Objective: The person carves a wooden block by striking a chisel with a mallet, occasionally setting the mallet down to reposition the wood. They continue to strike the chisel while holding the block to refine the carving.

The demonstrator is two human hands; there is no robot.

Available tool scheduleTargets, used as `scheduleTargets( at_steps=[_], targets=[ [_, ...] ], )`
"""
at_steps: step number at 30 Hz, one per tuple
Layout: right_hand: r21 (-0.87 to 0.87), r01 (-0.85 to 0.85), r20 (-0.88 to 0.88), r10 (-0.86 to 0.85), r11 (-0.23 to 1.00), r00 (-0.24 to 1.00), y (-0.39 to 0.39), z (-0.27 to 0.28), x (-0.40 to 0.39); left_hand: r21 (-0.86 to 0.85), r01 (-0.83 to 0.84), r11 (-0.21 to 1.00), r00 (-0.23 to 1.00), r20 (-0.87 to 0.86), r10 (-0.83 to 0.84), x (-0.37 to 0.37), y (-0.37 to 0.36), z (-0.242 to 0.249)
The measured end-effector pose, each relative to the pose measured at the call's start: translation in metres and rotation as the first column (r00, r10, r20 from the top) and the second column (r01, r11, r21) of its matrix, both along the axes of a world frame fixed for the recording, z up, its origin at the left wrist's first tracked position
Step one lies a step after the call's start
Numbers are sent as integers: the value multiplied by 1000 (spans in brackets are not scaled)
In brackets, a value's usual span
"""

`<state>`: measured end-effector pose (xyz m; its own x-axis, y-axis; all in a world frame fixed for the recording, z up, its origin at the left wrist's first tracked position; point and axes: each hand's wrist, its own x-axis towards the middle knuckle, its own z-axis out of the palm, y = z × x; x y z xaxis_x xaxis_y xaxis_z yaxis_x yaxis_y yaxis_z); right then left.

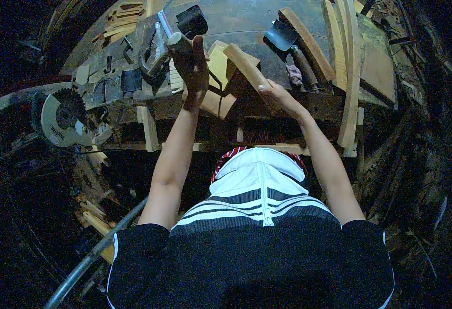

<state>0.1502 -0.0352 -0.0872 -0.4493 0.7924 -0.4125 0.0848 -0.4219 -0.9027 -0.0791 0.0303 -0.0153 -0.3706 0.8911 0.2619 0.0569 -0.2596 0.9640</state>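
Note:
My left hand is raised over the front of the workbench, its fingers closed round a pale, round-ended wooden piece. Most of that piece is hidden behind the hand. My right hand grips the near end of a squared wooden bar, which slants up to the left. Between the hands lie a yellowish wood block and a cut wooden piece at the bench's front edge. A thin dark bar crosses beside them.
The workbench carries a dark flat-bladed tool, a thick wooden beam and long planks at right. A black box-like object sits at the back left. A circular saw with exposed blade stands at far left.

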Motion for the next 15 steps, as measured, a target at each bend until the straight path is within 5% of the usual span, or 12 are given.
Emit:
scheduleTargets(
  at_steps=[15],
  targets=[
    [-62,-11,39,13,998,999,1,3,1,110,-61,992,990,-121,75,-3,7,-16]
  ],
)
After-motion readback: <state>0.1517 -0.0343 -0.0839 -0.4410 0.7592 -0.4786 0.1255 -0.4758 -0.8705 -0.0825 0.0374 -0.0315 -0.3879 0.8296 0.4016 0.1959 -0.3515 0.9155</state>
